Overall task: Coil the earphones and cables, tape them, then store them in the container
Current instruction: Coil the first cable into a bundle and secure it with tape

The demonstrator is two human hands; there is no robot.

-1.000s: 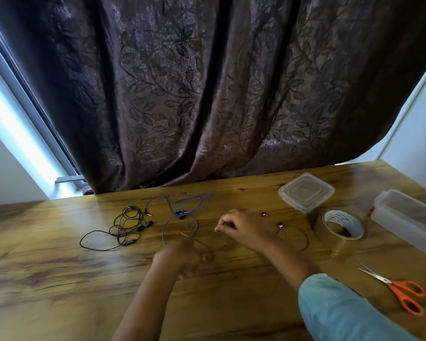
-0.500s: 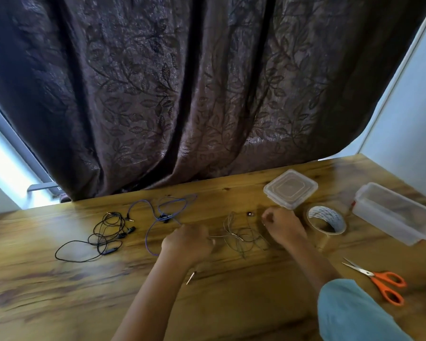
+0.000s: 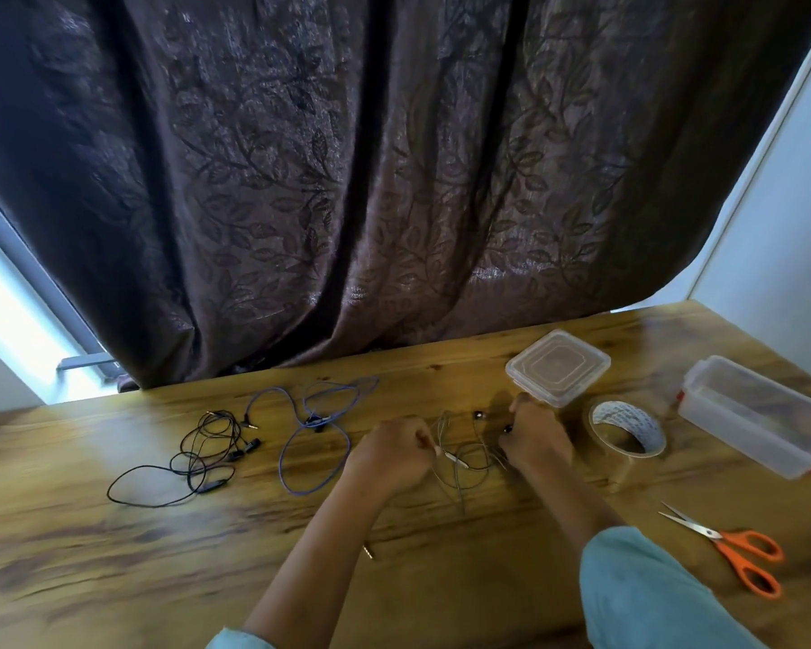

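Observation:
Thin grey-gold earphones (image 3: 460, 466) lie in loose loops on the wooden table (image 3: 113, 578) between my hands. My left hand (image 3: 389, 454) is closed, pinching the cable near its inline piece. My right hand (image 3: 534, 437) is closed on the cable's other end, one earbud (image 3: 479, 415) lying free beside it. The jack plug (image 3: 368, 551) rests by my left forearm. Blue earphones (image 3: 314, 442) and a black tangled cable (image 3: 197, 461) lie to the left. A clear open container (image 3: 759, 414) sits far right, its lid (image 3: 558, 365) nearer the middle.
A roll of brown tape (image 3: 626, 435) stands just right of my right hand. Orange-handled scissors (image 3: 731, 550) lie at the front right. A dark patterned curtain (image 3: 347, 180) hangs behind the table's far edge.
Both hands came closer together around the grey-gold earphones, the left hand moving up and right. The cable loops are bunched between them. The camera view shifted.

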